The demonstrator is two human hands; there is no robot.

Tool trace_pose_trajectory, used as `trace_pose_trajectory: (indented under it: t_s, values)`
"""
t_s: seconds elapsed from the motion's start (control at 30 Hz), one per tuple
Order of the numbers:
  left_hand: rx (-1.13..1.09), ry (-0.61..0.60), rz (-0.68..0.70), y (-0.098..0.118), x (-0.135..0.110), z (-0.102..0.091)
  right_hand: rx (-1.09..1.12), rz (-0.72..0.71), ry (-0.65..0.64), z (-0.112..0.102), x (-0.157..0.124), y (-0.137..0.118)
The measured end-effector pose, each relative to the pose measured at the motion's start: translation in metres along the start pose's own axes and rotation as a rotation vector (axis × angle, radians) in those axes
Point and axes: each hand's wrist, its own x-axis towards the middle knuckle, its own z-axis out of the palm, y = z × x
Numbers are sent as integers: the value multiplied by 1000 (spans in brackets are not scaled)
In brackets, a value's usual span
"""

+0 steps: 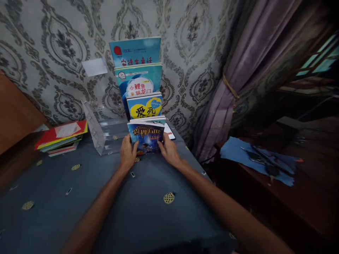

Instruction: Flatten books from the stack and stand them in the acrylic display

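Note:
Between my two hands a dark blue book [148, 135] stands upright at the front of a clear tiered stand [96, 130]. My left hand [128, 151] grips its left edge, thumb on the cover. On the opposite edge my right hand [169, 150] holds it the same way. Right behind it are the top edges of one or more pale books. Higher up in the stand are a blue and yellow book [144, 106], a teal book with a white oval [139, 81] and, topmost, a blue book with red lettering [136, 51]. The lower parts of these books are hidden.
A stack of colourful books or folders [63, 137] lies left of the stand. A phone-like white screen [169, 131] lies behind my right hand. To the right, past a tied curtain [219, 95], a blue cloth [235, 153] with dark tools covers part of a reddish surface.

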Motion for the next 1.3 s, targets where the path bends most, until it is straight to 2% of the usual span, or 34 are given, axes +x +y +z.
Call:
trace_pose_trajectory:
  t_s: [0.3, 0.57, 0.8, 1.07, 1.3]
  values:
    - [12, 80, -54, -1, 9, 14, -70, -8, 25, 2, 18, 5]
    - [99, 100, 36, 4, 22, 9, -73, -9, 84, -1, 26, 3]
    - [195, 170, 136, 11, 39, 5, -36, -111, 148, -11, 41, -1]
    - [186, 228, 199, 18, 55, -1, -38, -165, 143, -21, 62, -8]
    - [169, 232, 185, 18, 59, 0, -49, -180, 121, -23, 68, -9]
